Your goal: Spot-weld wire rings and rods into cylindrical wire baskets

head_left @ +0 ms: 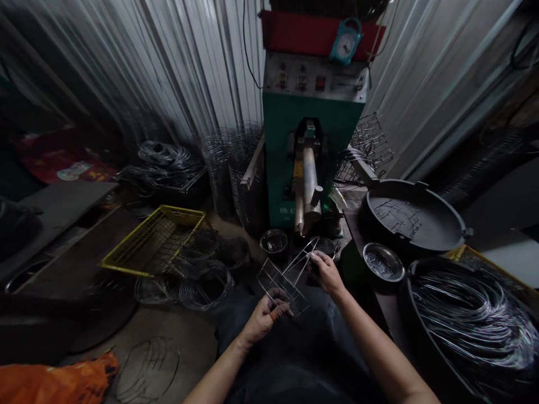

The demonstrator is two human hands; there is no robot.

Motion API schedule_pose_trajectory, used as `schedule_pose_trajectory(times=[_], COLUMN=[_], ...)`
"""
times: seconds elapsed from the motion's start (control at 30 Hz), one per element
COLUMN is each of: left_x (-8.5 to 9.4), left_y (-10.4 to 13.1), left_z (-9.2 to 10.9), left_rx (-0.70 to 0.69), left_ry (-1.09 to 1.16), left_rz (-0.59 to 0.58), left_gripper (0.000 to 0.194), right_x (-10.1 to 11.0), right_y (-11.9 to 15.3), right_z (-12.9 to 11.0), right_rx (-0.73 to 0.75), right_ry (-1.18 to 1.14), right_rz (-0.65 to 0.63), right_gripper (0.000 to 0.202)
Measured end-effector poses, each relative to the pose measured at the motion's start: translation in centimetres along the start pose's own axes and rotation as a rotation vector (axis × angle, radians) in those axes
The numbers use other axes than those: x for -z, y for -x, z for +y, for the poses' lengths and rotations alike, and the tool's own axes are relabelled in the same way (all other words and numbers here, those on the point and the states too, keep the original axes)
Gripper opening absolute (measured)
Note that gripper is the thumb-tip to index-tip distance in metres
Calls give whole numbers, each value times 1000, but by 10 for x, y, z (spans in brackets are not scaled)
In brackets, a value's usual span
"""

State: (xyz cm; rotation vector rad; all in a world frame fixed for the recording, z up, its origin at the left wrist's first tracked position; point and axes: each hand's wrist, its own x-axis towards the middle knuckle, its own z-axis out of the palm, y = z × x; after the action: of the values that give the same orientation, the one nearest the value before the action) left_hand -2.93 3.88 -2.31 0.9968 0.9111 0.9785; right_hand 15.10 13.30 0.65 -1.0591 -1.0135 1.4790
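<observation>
Both of my hands are on a small wire frame of thin bent metal rods, held above my lap. My left hand grips its lower left side, with an orange wrap on one finger. At the frame's upper right, my right hand is closed, pinching the wire end there. Just beyond the frame stand the two rod-like electrodes of a green spot welding machine. A round metal bowl with small parts sits below the electrodes on the left; another dark bowl is partly hidden behind my right hand.
On the right are a metal bowl of short wire pieces, a wide black pan and a tub of wire rings. On the left lie a yellow basket and coiled wire rings. Stacked wire rings stand beside the machine.
</observation>
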Motion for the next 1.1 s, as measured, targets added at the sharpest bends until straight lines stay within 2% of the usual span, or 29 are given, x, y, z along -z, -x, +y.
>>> schedule_pose_trajectory(times=[0.37, 0.8, 1.0, 1.1], left_x=[4, 4, -2, -7], left_y=[-19, -28, -25, -23], left_z=[12, 37, 50, 51], left_rx=[-24, -14, -17, -3], left_ry=[-29, -33, 34, 82], left_rz=[-57, -42, -76, -43], left_gripper=[29, 30, 27, 27], right_x=[2, -6, -6, -4], right_y=[-17, -32, -36, -37], right_z=[-7, -19, -21, -21], right_rx=[45, 15, -23, -51], right_ry=[-46, -159, -162, -130], right_rz=[-9, -4, 17, 33], right_gripper=[20, 19, 21, 24])
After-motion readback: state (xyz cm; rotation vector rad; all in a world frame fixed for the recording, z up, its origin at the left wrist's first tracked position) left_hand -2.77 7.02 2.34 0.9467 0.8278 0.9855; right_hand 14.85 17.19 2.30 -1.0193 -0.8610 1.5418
